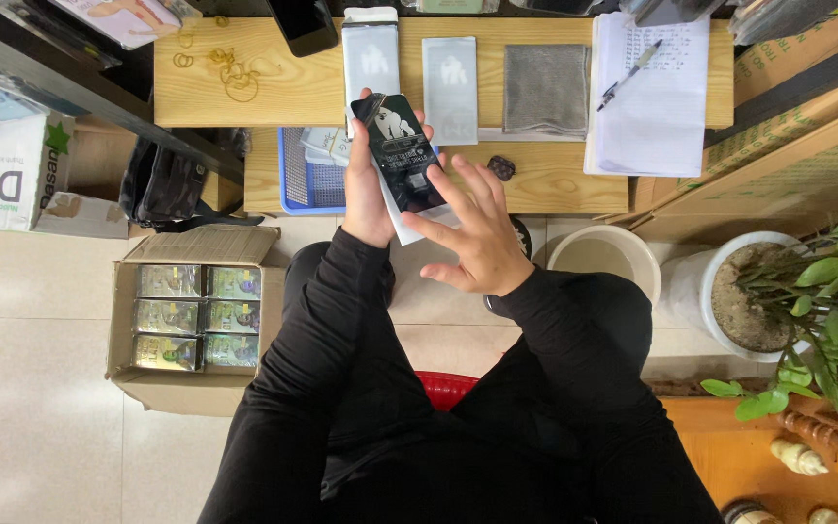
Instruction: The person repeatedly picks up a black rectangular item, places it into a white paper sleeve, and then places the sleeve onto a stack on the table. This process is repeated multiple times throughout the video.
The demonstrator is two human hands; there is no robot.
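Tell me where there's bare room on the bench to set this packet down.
Bare wood lies on the lower bench between the blue tray and the notepad, beside a small dark thing. The upper bench is crowded: rubber bands, white packets, grey cloth. The left hand holds the packet.

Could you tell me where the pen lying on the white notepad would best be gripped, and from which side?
Take the pen from above, pinching across the middle of its barrel. It lies flat and slanted on the notepad, so only its top and long sides are free, and nothing crowds it. The right hand, open, is nearer; the left hand is full.
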